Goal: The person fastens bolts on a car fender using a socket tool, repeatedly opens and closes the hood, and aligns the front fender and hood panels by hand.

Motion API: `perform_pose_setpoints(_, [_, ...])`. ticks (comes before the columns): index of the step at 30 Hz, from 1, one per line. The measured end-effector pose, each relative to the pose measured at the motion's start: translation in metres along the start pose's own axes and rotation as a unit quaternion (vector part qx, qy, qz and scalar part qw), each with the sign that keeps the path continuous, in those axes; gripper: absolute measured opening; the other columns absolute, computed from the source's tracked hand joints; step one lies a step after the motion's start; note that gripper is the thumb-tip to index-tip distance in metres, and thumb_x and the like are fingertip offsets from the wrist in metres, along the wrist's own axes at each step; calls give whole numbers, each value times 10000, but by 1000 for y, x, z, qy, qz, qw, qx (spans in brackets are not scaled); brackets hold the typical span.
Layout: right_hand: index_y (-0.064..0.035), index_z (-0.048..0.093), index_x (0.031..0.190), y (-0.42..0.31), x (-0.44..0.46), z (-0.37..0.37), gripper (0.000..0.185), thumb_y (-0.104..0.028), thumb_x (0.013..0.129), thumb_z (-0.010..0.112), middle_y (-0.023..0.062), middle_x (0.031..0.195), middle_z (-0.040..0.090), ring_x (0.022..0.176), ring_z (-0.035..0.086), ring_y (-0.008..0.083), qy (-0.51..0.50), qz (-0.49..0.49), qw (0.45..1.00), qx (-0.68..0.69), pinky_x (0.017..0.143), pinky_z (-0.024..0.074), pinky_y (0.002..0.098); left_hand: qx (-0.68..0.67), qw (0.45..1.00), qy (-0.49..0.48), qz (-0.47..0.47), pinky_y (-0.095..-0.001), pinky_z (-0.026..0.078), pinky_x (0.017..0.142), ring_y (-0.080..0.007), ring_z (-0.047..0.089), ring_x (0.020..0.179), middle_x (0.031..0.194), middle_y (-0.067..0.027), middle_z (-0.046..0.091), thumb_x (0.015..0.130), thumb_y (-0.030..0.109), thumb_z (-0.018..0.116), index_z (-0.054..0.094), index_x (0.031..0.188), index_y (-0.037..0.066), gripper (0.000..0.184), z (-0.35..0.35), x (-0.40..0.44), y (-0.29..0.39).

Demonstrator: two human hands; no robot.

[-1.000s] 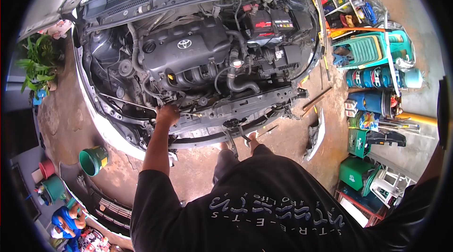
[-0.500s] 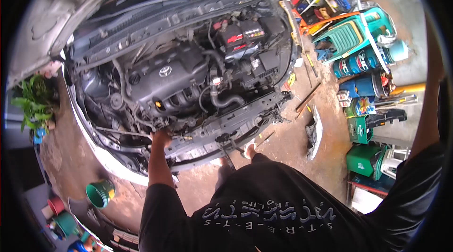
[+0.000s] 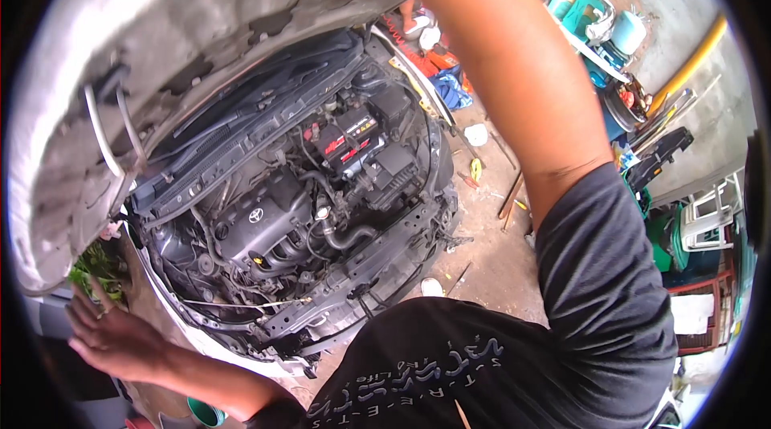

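My left hand point(image 3: 119, 339) is raised at the lower left with its fingers spread, holding nothing. It is just below the near left corner of the raised car hood point(image 3: 60, 212); I cannot tell whether they touch. My right arm point(image 3: 518, 68) reaches up across the view and leaves it at the top, so my right hand is hidden. Between the arms lies the engine bay, with its dark engine cover point(image 3: 269, 216), the battery point(image 3: 349, 140), a black radiator hose point(image 3: 353, 235) and the front crossmember point(image 3: 337, 296).
Two pale hood hinge arms or struts point(image 3: 103, 130) show at the left. A yellow pipe point(image 3: 691, 68), a teal plastic container point(image 3: 574, 8) and a white plastic chair point(image 3: 711, 216) stand along the right wall. Tools lie on the floor, and a potted plant point(image 3: 100, 264) is behind my left hand.
My left hand has left the front of the engine bay and risen to the left. My right arm has swung up across the view. The view has shifted, showing more of the hood.
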State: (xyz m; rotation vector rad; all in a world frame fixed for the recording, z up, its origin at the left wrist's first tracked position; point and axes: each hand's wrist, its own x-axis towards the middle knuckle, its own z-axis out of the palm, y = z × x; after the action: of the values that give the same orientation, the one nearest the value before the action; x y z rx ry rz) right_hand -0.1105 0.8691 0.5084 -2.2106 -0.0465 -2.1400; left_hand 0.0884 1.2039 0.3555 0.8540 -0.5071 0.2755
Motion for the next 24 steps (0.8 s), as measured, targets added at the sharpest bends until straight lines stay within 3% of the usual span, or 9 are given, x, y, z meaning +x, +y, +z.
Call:
perform_pose_setpoints(2, [23,631,1064,-20,-4,-36,188,-97,1043,488,81,860,663,797,626,188,-5,20,998,65,745,503,360,-29,1000,-5,-2,-629,175,1326,-528,188,1584,1631,-413,225,1094,477,453,110,1576,-232,924,51,-4,55])
perform_pose_setpoints(7, [24,627,1074,-58,-66,-177,184,-85,1045,482,68,852,660,785,623,168,-18,142,972,186,736,502,348,86,990,51,104,-526,354,1208,-332,539,1354,1504,-247,541,1125,378,493,481,1458,-128,607,62,-17,58])
perform_pose_setpoints(10, [32,606,1147,-50,-149,-285,202,-79,1044,472,65,865,641,818,612,159,-2,307,948,82,787,505,330,6,985,171,13,-533,385,1196,-380,606,1325,1439,-257,615,1037,367,558,573,1403,-109,600,33,-85,54])
perform_pose_setpoints(14, [73,412,1546,-60,-304,-375,703,-72,871,543,250,1457,601,1325,609,334,37,710,613,345,1157,479,479,205,973,93,-51,-513,472,1108,-398,540,1395,1567,-240,493,1001,482,527,475,1538,33,702,-78,-177,36])
perform_pose_setpoints(15, [113,371,1560,-72,-324,-376,742,-32,849,523,277,1472,589,1359,591,378,67,730,543,409,1168,467,509,322,945,-57,29,-400,622,797,-303,738,977,1212,-177,746,1053,352,655,665,1280,-42,455,-97,-197,40])
perform_pose_setpoints(16, [123,333,1575,-81,-342,-374,771,-15,838,513,296,1490,572,1385,571,402,88,741,474,467,1187,448,532,348,932,-88,51,-405,608,850,-285,737,979,1183,-177,763,1035,322,673,707,1218,-35,402,-174,-212,15])
perform_pose_setpoints(20, [101,564,1327,-83,-379,-364,504,33,833,497,266,1298,663,1243,659,397,117,799,422,413,1068,555,534,481,873,-3,-83,-423,599,879,-303,725,1026,1180,-182,760,1050,217,632,713,1202,-76,340,-249,-308,10])
perform_pose_setpoints(22, [37,653,1051,-81,-440,-363,268,64,830,504,202,1103,697,1027,702,361,65,881,378,278,938,615,507,153,882,27,-445,-535,442,1166,-380,520,1415,1579,-242,469,1045,407,505,465,1551,-1,651,-288,-339,-6])
perform_pose_setpoints(24, [-17,637,863,-85,-516,-353,146,76,833,529,126,959,663,826,675,310,39,912,360,193,815,622,478,121,832,-2,-541,-510,380,1217,-363,465,1469,1555,-203,506,1031,417,511,475,1532,4,650,-280,-380,-16])
